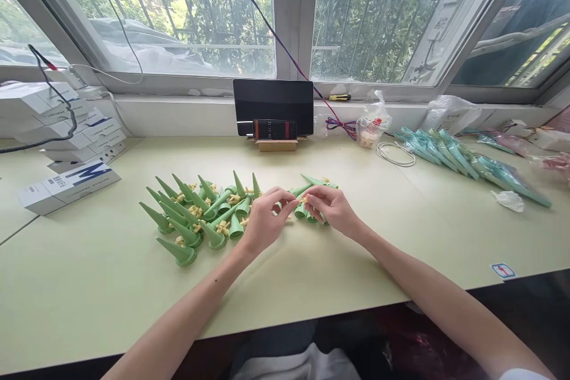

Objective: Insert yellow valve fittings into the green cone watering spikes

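Both hands meet over the middle of the pale green table [111, 285], just right of a pile of green cones [196, 217].

- Left hand [265, 219]: fingers curled, thumb and forefinger pinched on a green cone [290, 206]. Most of it is hidden by the fingers.
- Right hand [333, 208]: fingertips closed on a small yellow piece [303, 200] at the cone's end. It is too small to make out its shape, or whether it is seated in the cone.
- A few loose cones [307, 214] lie under the right hand, partly covered by it.
- Yellow bits are scattered in the pile; count unclear.

Far side: a dark tablet [272, 104] leans at the window sill with a phone [275, 129] in front of it, screen text unreadable. Far left: stacked white boxes [66, 181], cut off by the frame edge. Far right: bagged teal items [467, 160], contents blurred.
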`<move>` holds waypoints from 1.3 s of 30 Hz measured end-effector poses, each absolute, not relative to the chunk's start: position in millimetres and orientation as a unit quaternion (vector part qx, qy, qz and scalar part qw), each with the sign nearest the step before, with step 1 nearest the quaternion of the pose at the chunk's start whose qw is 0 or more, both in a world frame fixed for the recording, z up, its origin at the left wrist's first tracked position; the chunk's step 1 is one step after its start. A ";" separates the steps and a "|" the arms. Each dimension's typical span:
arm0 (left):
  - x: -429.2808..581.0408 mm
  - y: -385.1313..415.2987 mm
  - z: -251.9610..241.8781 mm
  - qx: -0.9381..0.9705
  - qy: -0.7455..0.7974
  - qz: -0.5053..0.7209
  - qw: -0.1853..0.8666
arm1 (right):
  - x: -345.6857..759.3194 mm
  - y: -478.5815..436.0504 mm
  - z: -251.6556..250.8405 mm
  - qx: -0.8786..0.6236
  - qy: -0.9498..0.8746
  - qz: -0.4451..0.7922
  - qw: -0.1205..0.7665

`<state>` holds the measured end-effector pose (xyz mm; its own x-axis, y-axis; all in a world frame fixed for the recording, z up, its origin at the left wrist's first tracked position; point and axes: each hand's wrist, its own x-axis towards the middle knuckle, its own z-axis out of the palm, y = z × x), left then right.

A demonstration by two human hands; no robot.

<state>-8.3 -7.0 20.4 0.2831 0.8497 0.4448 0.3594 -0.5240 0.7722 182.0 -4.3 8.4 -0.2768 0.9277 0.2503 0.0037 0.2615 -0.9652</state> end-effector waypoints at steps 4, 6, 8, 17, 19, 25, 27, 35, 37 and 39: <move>-8.0 -7.2 18.0 0.766 0.395 0.436 0.260 | 183.6 -2.8 9.5 -0.352 -0.621 0.518 0.471; -7.7 -7.2 17.0 0.772 0.390 0.434 0.252 | 184.5 -2.1 8.9 -0.346 -0.620 0.526 0.469; -7.6 -7.2 16.2 0.777 0.385 0.433 0.246 | 184.9 -1.7 8.1 -0.345 -0.621 0.527 0.466; -7.6 -6.9 14.8 0.783 0.383 0.433 0.230 | 184.3 -1.8 9.0 -0.351 -0.625 0.523 0.462; -7.5 -6.8 14.5 0.783 0.384 0.432 0.230 | 184.4 -2.3 9.4 -0.350 -0.626 0.523 0.460; -7.5 -7.6 15.3 0.780 0.393 0.427 0.235 | 184.0 -5.4 13.5 -0.359 -0.623 0.527 0.454; -7.5 -7.9 15.7 0.779 0.396 0.425 0.237 | 183.6 -6.2 14.8 -0.364 -0.623 0.526 0.450; -6.7 -7.5 16.0 0.778 0.405 0.419 0.234 | 183.5 -6.2 15.5 -0.373 -0.626 0.515 0.451; -7.0 -7.4 17.9 0.775 0.414 0.424 0.222 | 183.9 -5.9 14.5 -0.375 -0.626 0.514 0.452; -8.3 -6.9 20.5 0.763 0.435 0.429 0.208 | 184.4 -4.7 12.0 -0.378 -0.624 0.510 0.456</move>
